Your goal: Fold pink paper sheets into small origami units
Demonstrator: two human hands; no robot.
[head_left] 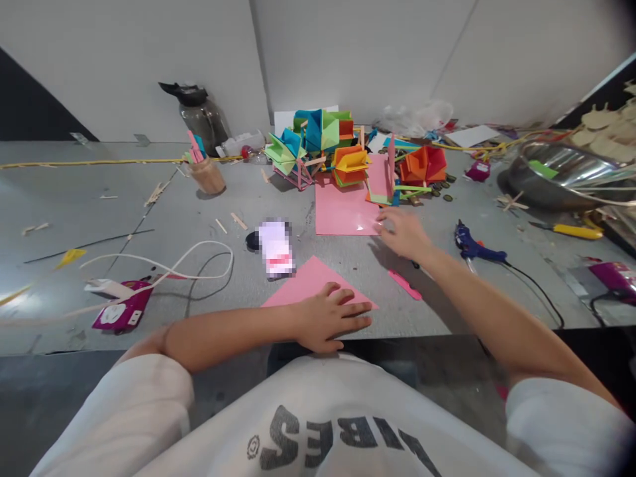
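Note:
My left hand point(335, 319) lies flat with its fingers spread over the lower right of a pink paper triangle point(305, 285), near the table's front edge. Beyond it, my right hand point(403, 233) is at the right edge of a pink paper sheet point(342, 215), fingers slightly bent and apart. Whether its fingertips touch the sheet, I cannot tell. Below the right hand lies a slim pink tool point(405, 285), perhaps a cutter. A phone point(277, 248) with a lit, blurred screen sits left of the sheet, just above the triangle.
Folded colourful paper shapes point(322, 136) crowd the back. A blue glue gun point(477, 245) with a cord, a yellow-handled tool point(576, 231) and a metal bowl point(519, 175) are at right. Leftward are a wooden cup point(207, 177), a dark bottle point(201, 119), a purple power strip point(124, 308) and white cable.

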